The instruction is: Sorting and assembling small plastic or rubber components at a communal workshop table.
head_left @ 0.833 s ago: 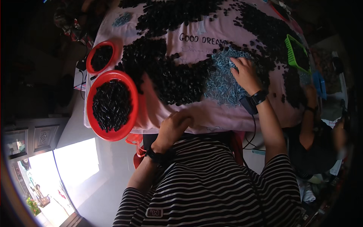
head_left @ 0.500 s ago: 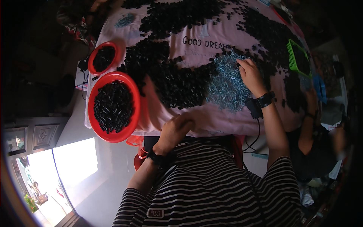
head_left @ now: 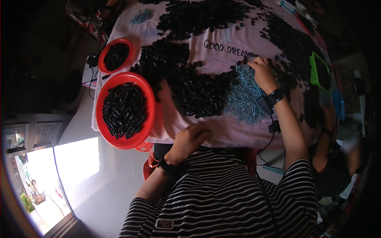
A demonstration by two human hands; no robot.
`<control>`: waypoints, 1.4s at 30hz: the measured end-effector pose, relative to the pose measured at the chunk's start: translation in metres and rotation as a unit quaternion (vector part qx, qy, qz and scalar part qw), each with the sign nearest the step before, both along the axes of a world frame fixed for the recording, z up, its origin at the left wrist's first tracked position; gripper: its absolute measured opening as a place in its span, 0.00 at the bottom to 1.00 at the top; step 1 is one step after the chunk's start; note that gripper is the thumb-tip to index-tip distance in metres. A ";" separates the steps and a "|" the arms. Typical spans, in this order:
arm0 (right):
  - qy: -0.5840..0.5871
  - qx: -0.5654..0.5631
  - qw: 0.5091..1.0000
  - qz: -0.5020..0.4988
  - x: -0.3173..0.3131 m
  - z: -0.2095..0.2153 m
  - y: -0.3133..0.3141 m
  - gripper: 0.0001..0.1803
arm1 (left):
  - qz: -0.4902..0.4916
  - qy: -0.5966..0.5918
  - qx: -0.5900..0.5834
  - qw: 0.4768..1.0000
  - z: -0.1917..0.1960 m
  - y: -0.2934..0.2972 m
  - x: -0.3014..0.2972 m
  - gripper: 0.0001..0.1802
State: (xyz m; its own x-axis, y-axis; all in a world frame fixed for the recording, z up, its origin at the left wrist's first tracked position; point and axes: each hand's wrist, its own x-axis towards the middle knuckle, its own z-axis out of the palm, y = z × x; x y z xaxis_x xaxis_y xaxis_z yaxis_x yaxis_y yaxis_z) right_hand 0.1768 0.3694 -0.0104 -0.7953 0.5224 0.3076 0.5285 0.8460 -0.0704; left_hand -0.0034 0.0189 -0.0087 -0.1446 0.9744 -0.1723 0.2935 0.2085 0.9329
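My left hand rests at the near edge of the pink cloth, fingers curled inward. Whatever those fingers hold, if anything, is hidden. Stretched forward, my right hand is at the far right of a heap of small bluish metal pieces, which look like screws. Its thumb and fingertips come together beside some small black pieces; anything pinched there is too small to make out. Left of the metal heap lies a broad pile of small black plastic parts. A large red basin full of similar black parts stands at the table's left edge.
A smaller red basin stands behind the large one. More black parts spread across the far cloth, beside a small bluish pile. On the right are a green basket and another person's arm.
The view has shifted, so the table contents appear slightly farther right. My right hand has moved toward the far edge of the metal heap. My left hand keeps its curled pose.
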 end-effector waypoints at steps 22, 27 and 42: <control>0.044 -0.156 0.985 0.060 -0.013 0.007 -0.009 0.21 | -0.004 -0.021 0.022 1.000 -0.004 0.000 -0.002 0.12; 0.013 -0.126 0.989 0.081 -0.001 0.012 -0.020 0.22 | -0.006 -0.018 0.030 0.999 -0.008 -0.001 -0.003 0.12; 0.010 -0.042 0.999 -0.001 -0.031 0.001 0.035 0.11 | -0.001 -0.023 0.038 0.999 -0.008 0.001 -0.003 0.13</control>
